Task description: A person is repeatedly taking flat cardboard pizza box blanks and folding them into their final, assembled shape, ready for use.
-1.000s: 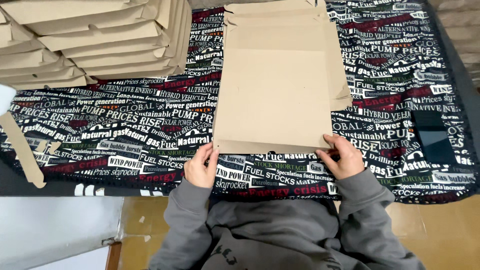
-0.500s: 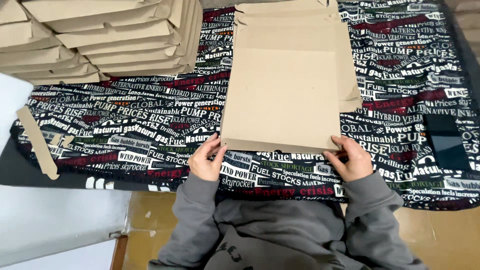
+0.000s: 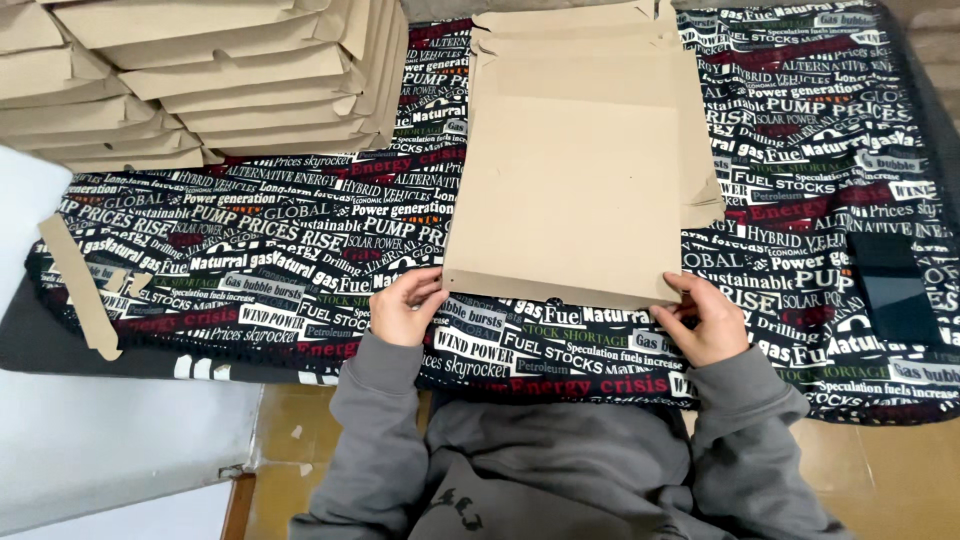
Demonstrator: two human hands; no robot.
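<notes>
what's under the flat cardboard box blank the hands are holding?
The cardboard box blank lies on a black printed cloth, held at its near corners by the left hand and right hand. Anything directly beneath it is hidden.

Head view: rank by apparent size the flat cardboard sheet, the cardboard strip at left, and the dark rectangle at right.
1. Flat cardboard sheet, held at its near edge by both hands
2. Cardboard strip
3. Dark rectangle, close to the strip in area, so unsure

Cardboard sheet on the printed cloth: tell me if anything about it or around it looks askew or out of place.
The flat cardboard sheet, held at its near edge by the left hand and right hand, lies slightly skewed. A loose cardboard strip lies at the cloth's left edge, apart from the stack of folded cardboard. Nothing looks damaged.
</notes>
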